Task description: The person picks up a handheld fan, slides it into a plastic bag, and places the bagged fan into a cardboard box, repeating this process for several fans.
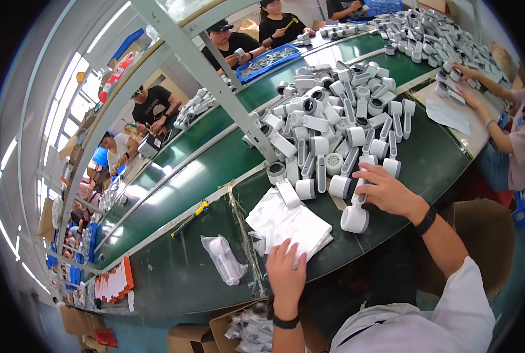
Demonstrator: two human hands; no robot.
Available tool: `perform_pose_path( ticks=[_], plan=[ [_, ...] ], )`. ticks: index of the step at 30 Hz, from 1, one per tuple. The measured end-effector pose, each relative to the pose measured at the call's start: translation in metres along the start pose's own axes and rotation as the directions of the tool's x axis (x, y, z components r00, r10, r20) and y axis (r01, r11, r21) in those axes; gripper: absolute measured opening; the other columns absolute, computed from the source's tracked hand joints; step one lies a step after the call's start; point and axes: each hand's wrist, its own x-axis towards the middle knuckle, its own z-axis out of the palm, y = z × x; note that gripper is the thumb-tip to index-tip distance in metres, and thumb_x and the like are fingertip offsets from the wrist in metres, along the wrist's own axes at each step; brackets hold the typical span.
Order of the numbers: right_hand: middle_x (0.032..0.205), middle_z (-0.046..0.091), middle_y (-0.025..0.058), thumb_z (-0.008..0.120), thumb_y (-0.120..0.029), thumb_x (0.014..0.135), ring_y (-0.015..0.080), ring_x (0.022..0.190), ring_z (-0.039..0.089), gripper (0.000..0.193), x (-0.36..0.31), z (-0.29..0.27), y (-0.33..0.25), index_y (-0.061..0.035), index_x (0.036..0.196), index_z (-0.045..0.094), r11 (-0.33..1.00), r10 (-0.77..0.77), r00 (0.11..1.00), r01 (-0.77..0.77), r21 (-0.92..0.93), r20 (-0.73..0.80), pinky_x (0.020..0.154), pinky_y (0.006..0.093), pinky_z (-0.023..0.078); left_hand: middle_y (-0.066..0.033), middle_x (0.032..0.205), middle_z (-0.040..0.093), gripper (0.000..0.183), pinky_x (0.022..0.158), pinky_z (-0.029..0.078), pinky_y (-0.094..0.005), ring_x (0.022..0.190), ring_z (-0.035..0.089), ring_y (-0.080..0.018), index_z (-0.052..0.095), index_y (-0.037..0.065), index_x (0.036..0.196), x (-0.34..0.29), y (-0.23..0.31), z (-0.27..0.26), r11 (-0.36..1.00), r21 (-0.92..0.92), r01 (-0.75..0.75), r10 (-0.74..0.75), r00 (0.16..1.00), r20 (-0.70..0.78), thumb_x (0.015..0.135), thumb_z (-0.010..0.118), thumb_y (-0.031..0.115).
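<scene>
My right hand point(390, 189) is closed around the handle of a white handheld fan point(354, 219), whose round head points toward me near the bench's front edge. My left hand point(286, 273) lies with fingers stretched over the near edge of a stack of white plastic bags point(286, 222). Beyond both hands rises a big heap of similar white fans point(333, 123), some showing dark round ends. One fan point(287, 191) rests with its handle on the bags. To the left of the bags, a fan in a clear bag point(224, 260) lies on the green bench.
A yellow-and-black tool point(190, 219) and orange-edged sheets point(114, 281) lie to the left. A metal post point(215, 76) stands at the bench's far edge. Below are cardboard boxes point(192, 338). A co-worker's hands point(463, 82) handle fans at the right; other people sit across the conveyor point(180, 170).
</scene>
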Motion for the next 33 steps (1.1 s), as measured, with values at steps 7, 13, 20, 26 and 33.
perform_pose_path(
  ticks=[7, 13, 20, 26, 33],
  plan=[
    [0.106, 0.062, 0.0118, 0.065, -0.007, 0.090, 0.0206, 0.095, 0.067, 0.024, -0.025, -0.001, -0.054, -0.0047, 0.110, 0.052, 0.681, 0.515, 0.844, -0.508, 0.528, 0.148, 0.094, 0.0422, 0.049, -0.0037, 0.094, 0.068, 0.015, 0.083, 0.041, -0.0413, 0.096, 0.057, -0.0277, 0.072, 0.010, 0.092, 0.010, -0.009, 0.030, 0.980, 0.170, 0.102, -0.126, 0.983, 0.137, 0.080, 0.073, 0.019],
    [0.103, 0.062, 0.0114, 0.056, -0.011, 0.098, 0.0168, 0.070, 0.065, 0.035, -0.038, 0.038, -0.072, -0.0064, 0.126, 0.037, -0.087, 0.450, 0.825, -0.341, 0.936, 0.342, 0.061, 0.0305, 0.054, -0.0035, 0.091, 0.069, 0.010, 0.082, 0.039, -0.0403, 0.096, 0.058, -0.0268, 0.072, 0.011, 0.090, 0.016, -0.012, 0.026, 0.987, 0.134, 0.089, -0.093, 0.995, 0.026, 0.083, 0.070, 0.018],
    [0.091, 0.065, 0.0075, 0.076, -0.013, 0.080, 0.0122, 0.066, 0.062, 0.037, -0.020, 0.052, -0.110, -0.0024, 0.109, 0.055, -0.079, 0.541, 0.714, -0.483, 0.872, 0.444, 0.059, 0.0279, 0.051, -0.0103, 0.089, 0.068, 0.010, 0.077, 0.044, -0.0409, 0.086, 0.060, -0.0314, 0.070, 0.006, 0.091, 0.020, -0.010, 0.025, 0.994, -0.071, 0.088, -0.093, 0.993, -0.073, 0.086, 0.066, 0.012],
    [0.089, 0.065, 0.0052, 0.082, -0.009, 0.071, 0.0118, 0.070, 0.063, 0.049, 0.007, 0.087, -0.129, -0.0009, 0.109, 0.052, 0.097, 0.703, 0.670, -0.420, 0.902, 0.237, 0.060, 0.0281, 0.051, -0.0161, 0.088, 0.068, 0.012, 0.071, 0.050, -0.0359, 0.079, 0.065, -0.0314, 0.069, 0.001, 0.095, 0.017, 0.011, 0.032, 0.944, -0.303, 0.134, -0.167, 0.982, -0.085, 0.089, 0.065, 0.011],
    [0.083, 0.062, 0.0039, 0.074, -0.005, 0.075, 0.0106, 0.065, 0.061, 0.040, 0.014, 0.104, -0.126, -0.0011, 0.109, 0.052, 0.047, 0.783, 0.577, -0.427, 0.903, 0.233, 0.055, 0.0274, 0.049, -0.0080, 0.084, 0.067, 0.016, 0.070, 0.051, -0.0273, 0.074, 0.064, -0.0164, 0.066, -0.004, 0.096, 0.009, 0.016, 0.036, 0.637, -0.664, 0.391, -0.489, 0.871, 0.044, 0.095, 0.062, 0.012]
  ],
)
